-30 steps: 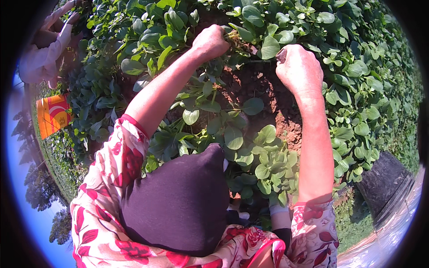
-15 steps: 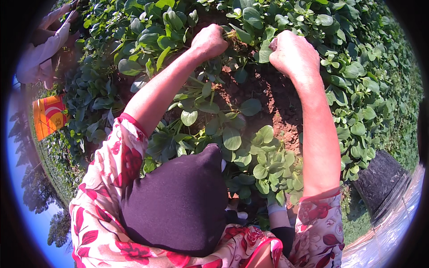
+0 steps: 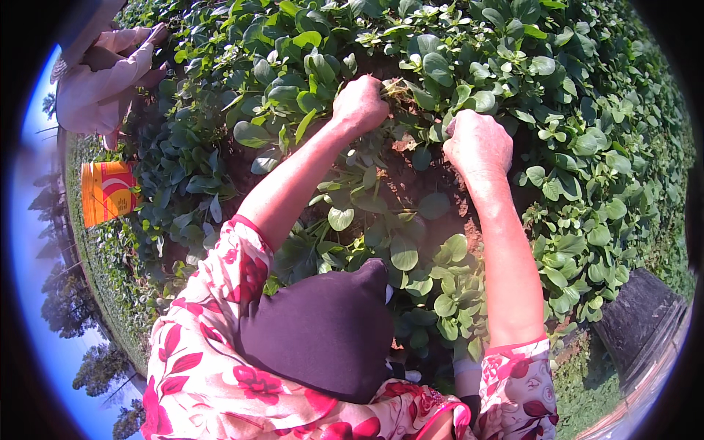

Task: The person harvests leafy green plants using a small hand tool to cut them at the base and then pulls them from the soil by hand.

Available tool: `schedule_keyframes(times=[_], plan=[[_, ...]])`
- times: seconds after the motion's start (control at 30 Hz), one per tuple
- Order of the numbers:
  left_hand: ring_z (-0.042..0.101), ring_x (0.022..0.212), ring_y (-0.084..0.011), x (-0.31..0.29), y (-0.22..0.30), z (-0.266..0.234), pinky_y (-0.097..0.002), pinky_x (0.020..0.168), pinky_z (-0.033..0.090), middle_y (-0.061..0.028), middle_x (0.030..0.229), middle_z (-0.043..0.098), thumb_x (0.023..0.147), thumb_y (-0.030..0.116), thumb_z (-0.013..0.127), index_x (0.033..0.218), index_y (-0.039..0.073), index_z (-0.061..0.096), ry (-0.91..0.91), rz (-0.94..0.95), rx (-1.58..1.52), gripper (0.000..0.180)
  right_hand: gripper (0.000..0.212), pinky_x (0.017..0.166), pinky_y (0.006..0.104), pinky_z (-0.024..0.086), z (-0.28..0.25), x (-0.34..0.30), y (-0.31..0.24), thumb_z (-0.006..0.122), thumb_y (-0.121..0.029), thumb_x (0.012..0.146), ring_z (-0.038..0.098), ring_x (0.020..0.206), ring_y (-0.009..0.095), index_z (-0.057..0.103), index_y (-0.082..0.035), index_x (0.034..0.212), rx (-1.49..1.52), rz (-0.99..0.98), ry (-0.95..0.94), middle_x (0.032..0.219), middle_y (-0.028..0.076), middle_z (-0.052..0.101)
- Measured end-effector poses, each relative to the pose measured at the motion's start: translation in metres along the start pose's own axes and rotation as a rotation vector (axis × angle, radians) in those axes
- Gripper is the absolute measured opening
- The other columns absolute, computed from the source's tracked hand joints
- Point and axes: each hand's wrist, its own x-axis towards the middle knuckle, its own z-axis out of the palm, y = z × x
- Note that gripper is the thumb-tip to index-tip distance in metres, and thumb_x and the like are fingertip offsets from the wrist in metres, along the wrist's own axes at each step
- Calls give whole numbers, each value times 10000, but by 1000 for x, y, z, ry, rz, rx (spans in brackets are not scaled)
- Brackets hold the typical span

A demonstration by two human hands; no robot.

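Note:
My left hand (image 3: pixel 361 106) is closed in a fist among the leafy green plants (image 3: pixel 323 73), with thin pale stems (image 3: pixel 396 88) showing at its fingers. To its right, my right hand (image 3: pixel 480 144) is also curled tight, knuckles up. A small dark end of something pokes out by its thumb; the rest is hidden in the fist. Between and below the hands lie reddish-brown soil (image 3: pixel 411 165) and round-leaved greens (image 3: pixel 403 251). Both forearms reach forward from floral sleeves.
An orange and red bucket (image 3: pixel 108 193) stands at the left, near another person's light sleeve (image 3: pixel 99 92). A black container (image 3: pixel 636 315) sits at the lower right beside plastic sheeting (image 3: pixel 664 374). Dense plants spread ahead and to the right. A dark-covered knee (image 3: pixel 315 334) is close below my arms.
The whole view has shifted, so plants and bucket appear farther right and lower. My right hand has come nearer and a little left, narrowing the gap to my left hand. Both stay closed.

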Motion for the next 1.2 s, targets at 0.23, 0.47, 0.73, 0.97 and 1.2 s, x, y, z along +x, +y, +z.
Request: schedule_keyframes(times=[0.23, 0.47, 0.73, 0.97, 1.2], plan=[[648, 953, -351, -23, -26, -22, -434, 854, 509, -184, 977, 684, 753, 247, 666, 1057, 89, 682, 11, -42, 12, 343, 149, 707, 415, 547, 3, -37, 14, 655, -104, 728, 677, 767, 326, 718, -150, 855, 123, -26, 171, 803, 128, 693], [649, 945, -348, -53, 1, -17, -430, 834, 513, -190, 966, 679, 794, 215, 635, 1095, 65, 653, -401, 251, 202, 336, 171, 681, 431, 519, 18, -90, 38, 625, -146, 805, 650, 779, 374, 698, -110, 956, 351, 29, 208, 794, 167, 667], [666, 857, -352, -91, 82, 32, -447, 741, 535, -201, 886, 655, 775, 222, 619, 909, 38, 630, -526, 761, 371, 228, 204, 696, 402, 516, 30, -148, 115, 680, -137, 790, 675, 787, 334, 705, -108, 991, 532, 456, 364, 834, 154, 695], [681, 780, -248, -55, 156, 104, -351, 587, 550, -192, 1133, 539, 782, 170, 620, 980, 55, 660, -141, 1029, 736, 232, 174, 671, 428, 509, 36, -142, 137, 684, -156, 796, 667, 760, 348, 701, -114, 963, 467, 413, 396, 792, 164, 683], [701, 741, -273, -31, 115, 91, -375, 544, 544, -241, 1240, 534, 751, 99, 619, 952, 51, 653, -11, 997, 892, 210, 139, 659, 426, 518, 63, -131, 145, 652, -147, 811, 665, 748, 348, 690, -136, 944, 580, 336, 442, 768, 147, 678]])
